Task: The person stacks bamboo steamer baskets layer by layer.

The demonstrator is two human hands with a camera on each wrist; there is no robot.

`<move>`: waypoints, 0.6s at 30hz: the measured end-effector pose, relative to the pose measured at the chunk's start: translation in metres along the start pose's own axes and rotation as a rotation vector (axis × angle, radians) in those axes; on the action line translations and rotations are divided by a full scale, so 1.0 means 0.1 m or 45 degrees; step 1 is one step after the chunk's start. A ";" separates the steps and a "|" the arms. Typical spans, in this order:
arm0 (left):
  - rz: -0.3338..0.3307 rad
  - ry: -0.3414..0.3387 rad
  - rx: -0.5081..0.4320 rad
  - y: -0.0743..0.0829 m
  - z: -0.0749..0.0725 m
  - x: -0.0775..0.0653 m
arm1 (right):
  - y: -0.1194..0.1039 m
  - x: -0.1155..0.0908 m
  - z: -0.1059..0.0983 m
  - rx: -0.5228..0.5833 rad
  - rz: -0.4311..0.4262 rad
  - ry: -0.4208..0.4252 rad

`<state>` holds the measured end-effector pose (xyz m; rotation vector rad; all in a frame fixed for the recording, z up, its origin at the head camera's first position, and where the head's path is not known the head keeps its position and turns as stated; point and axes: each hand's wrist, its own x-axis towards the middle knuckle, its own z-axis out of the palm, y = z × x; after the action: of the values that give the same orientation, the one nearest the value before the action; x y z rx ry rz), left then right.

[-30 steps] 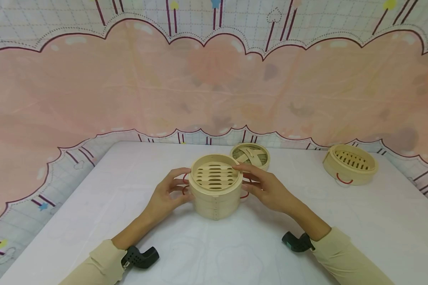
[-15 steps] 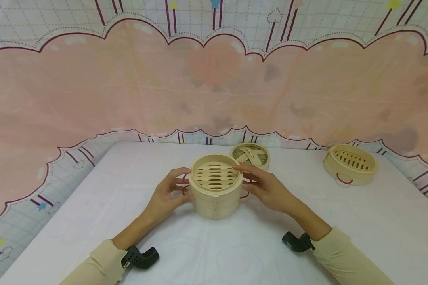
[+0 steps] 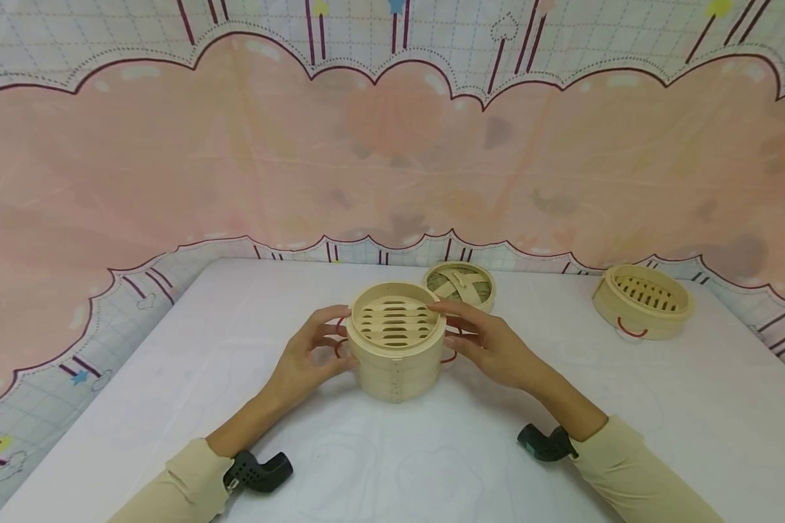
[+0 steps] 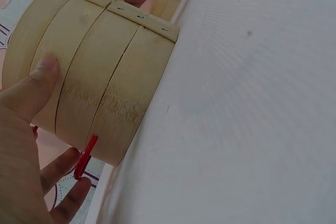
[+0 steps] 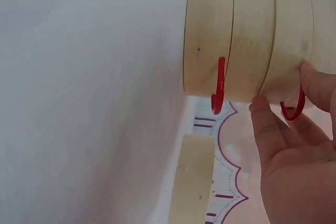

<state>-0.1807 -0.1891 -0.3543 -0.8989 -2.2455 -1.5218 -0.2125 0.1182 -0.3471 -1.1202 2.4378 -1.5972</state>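
Observation:
Two round bamboo steamer baskets (image 3: 395, 374) stand stacked on the white table, the upper one showing its slatted floor. My left hand (image 3: 310, 349) holds the stack from the left, its thumb (image 4: 44, 74) flat on the upper basket's wall and its other fingers round the far side by a red handle (image 4: 86, 156). From the right, my right hand (image 3: 497, 349) grips the upper basket, with a fingertip on the rim. In the right wrist view its thumb and fingers sit either side of the upper red handle (image 5: 298, 106); the lower red handle (image 5: 219, 85) is untouched.
A woven bamboo steamer lid (image 3: 459, 283) lies behind the stack, partly hidden by it. Another steamer basket (image 3: 644, 319) with a red handle sits at the back right of the white table (image 3: 190, 356). A patterned cloth (image 3: 392, 160) hangs behind.

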 end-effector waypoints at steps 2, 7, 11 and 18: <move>0.015 0.004 0.011 0.00 0.01 0.00 | 0.01 0.00 0.00 0.004 -0.002 0.003; 0.030 0.014 0.013 0.01 0.01 0.00 | 0.02 -0.01 0.01 0.004 0.006 0.011; 0.031 0.018 0.022 0.01 0.02 0.00 | 0.02 -0.01 0.01 0.000 0.020 0.016; 0.029 0.030 0.023 0.00 0.02 -0.02 | 0.01 -0.01 0.02 -0.011 0.040 0.020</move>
<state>-0.1789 -0.1878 -0.3567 -0.8936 -2.2215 -1.4927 -0.2112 0.1174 -0.3499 -1.0697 2.4609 -1.5944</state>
